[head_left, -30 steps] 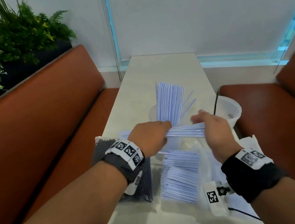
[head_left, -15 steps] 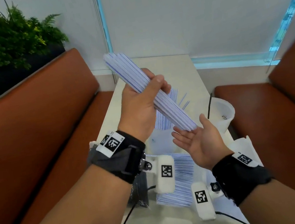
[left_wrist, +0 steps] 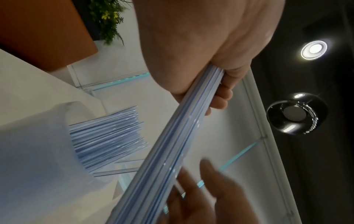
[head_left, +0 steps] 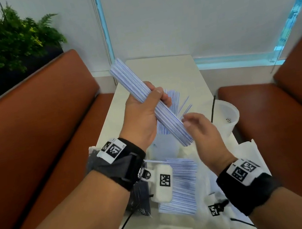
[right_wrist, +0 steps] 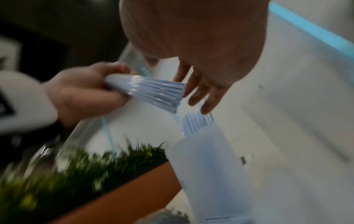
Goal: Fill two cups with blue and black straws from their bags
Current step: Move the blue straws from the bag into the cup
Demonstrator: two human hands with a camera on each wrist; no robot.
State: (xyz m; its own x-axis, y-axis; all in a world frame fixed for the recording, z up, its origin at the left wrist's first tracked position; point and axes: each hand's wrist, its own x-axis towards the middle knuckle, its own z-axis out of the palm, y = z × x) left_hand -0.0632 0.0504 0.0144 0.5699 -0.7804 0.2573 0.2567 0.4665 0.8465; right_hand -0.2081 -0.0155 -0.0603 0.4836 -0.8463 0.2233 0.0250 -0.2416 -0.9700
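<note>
Left hand (head_left: 144, 115) grips bundle of paper-wrapped blue-striped straws (head_left: 150, 106), fingers (left_wrist: 220, 98) curled round its middle; bundle tilted, upper end toward wall, lower end above white plastic cup (head_left: 164, 146) already holding blue straws. Right hand (head_left: 204, 135) beside bundle's lower end, fingers (right_wrist: 199, 97) loosely spread, holding nothing; contact with straw ends unclear. Heap of blue straws in clear bag (head_left: 181, 185) on pale bench (head_left: 168, 70). Second white cup (head_left: 227, 119) at bench's right edge, one black straw (head_left: 213, 108) in it. Dark bag of black straws (head_left: 138, 197) under left wrist.
</note>
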